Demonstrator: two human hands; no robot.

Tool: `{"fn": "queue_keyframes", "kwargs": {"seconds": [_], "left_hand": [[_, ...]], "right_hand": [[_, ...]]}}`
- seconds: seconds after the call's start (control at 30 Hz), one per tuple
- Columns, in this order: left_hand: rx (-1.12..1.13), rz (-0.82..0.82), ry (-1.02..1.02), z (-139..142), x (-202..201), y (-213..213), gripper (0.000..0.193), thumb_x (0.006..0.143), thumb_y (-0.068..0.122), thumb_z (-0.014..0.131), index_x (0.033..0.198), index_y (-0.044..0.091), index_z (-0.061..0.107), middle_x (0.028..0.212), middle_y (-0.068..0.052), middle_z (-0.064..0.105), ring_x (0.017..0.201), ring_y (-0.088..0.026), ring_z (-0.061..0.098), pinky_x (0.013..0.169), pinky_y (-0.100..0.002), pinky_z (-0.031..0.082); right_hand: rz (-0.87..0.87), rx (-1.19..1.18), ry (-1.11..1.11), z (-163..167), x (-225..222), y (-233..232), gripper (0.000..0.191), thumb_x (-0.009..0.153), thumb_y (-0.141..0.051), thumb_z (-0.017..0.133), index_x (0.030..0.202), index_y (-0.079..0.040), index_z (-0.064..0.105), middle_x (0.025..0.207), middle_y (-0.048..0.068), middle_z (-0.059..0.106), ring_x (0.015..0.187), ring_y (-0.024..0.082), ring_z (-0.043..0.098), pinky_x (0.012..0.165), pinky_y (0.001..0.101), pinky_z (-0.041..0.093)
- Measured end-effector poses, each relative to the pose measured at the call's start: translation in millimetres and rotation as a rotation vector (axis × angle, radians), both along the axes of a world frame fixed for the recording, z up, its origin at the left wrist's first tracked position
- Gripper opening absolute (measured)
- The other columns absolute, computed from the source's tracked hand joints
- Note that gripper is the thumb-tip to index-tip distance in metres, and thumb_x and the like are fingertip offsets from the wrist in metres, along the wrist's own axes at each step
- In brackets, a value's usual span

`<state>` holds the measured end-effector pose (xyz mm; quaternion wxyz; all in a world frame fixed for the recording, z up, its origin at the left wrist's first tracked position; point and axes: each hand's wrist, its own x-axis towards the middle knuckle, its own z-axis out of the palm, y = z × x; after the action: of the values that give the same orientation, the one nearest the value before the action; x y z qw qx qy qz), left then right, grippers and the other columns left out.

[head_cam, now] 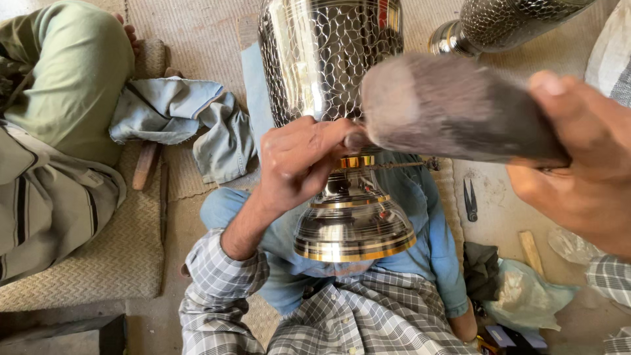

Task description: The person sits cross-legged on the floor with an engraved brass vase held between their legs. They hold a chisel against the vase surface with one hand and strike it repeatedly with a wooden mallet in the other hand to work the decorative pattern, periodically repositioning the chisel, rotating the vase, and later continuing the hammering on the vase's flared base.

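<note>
Left hand: the left hand (299, 161) is closing narrowly around a thin punch (358, 141), pinching it between thumb and fingers and pressing its tip against the vase.
Right hand: the right hand (582, 164) is gripping a wooden mallet (453, 108), fingers wrapped round its narrower end; the broad blurred face is hanging just beside the punch's butt.
Vase: the shiny metal vase (328, 59) is lying across the person's lap, its scale-patterned body pointing away and its gold-banded foot (353, 230) facing the camera, between the two hands.
Lap: blue jeans (434, 250) and a checked shirt (355, 315) are showing under the vase.
Around: a second vase (499, 23) is lying at top right, a blue cloth (177, 115) at left on a woven mat (98, 263), small snips (470, 200) on the floor at right.
Neighbour: another person's green sleeve (66, 72) is showing at far left.
</note>
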<state>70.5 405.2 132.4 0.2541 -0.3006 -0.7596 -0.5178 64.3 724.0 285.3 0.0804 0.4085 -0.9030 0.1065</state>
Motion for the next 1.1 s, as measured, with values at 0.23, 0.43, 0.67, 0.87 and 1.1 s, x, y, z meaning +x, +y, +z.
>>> {"fn": "queue_keyframes", "kwargs": {"seconds": [0.23,0.43,0.67,0.87,1.1], "left_hand": [[0.225,0.153,0.131,-27.8,6.7,16.3,0.021,0.082,0.01,0.083,0.094,0.002,0.069,0.085,-0.006,0.07,0.07,-0.015,0.067,0.06,-0.032,0.052],[0.292,-0.054,0.051,-33.0,9.4,15.0,0.029,0.087,0.013,0.077,0.108,-0.004,0.067,0.102,-0.013,0.071,0.086,-0.024,0.068,0.069,-0.036,0.057],[0.023,-0.061,0.144,-17.1,-1.2,-4.2,0.023,0.078,-0.002,0.071,0.099,0.006,0.072,0.103,-0.007,0.076,0.074,-0.02,0.064,0.058,-0.032,0.052],[-0.249,-0.314,0.158,7.1,-25.5,-19.9,0.047,0.076,-0.001,0.066,0.12,0.012,0.072,0.118,-0.003,0.077,0.079,-0.02,0.065,0.065,-0.033,0.055],[-0.331,-0.396,0.208,23.3,-37.1,-19.8,0.053,0.084,-0.003,0.07,0.132,0.021,0.068,0.114,0.0,0.077,0.094,-0.017,0.073,0.077,-0.032,0.061]], "right_hand": [[0.086,0.16,-0.047,30.4,-4.5,-26.1,0.094,0.064,0.01,0.076,0.15,-0.014,0.048,0.096,0.011,0.062,0.074,0.026,0.057,0.064,0.04,0.048],[0.05,0.236,0.031,35.5,7.8,-34.4,0.097,0.055,0.007,0.08,0.145,-0.022,0.057,0.09,0.011,0.062,0.069,0.029,0.056,0.062,0.0423,0.047],[-0.053,0.053,-0.064,9.1,22.8,-10.1,0.093,0.071,0.005,0.074,0.155,-0.019,0.044,0.099,0.01,0.061,0.08,0.03,0.06,0.068,0.0387,0.051],[-0.076,-0.125,0.126,-40.0,38.5,13.3,0.095,0.082,-0.002,0.073,0.163,-0.027,0.03,0.104,0.014,0.063,0.076,0.03,0.062,0.063,0.0395,0.049],[-0.178,-0.072,0.14,-82.5,49.2,32.6,0.1,0.084,0.0,0.075,0.168,-0.029,0.029,0.097,0.013,0.062,0.072,0.028,0.06,0.063,0.04,0.05]]}}
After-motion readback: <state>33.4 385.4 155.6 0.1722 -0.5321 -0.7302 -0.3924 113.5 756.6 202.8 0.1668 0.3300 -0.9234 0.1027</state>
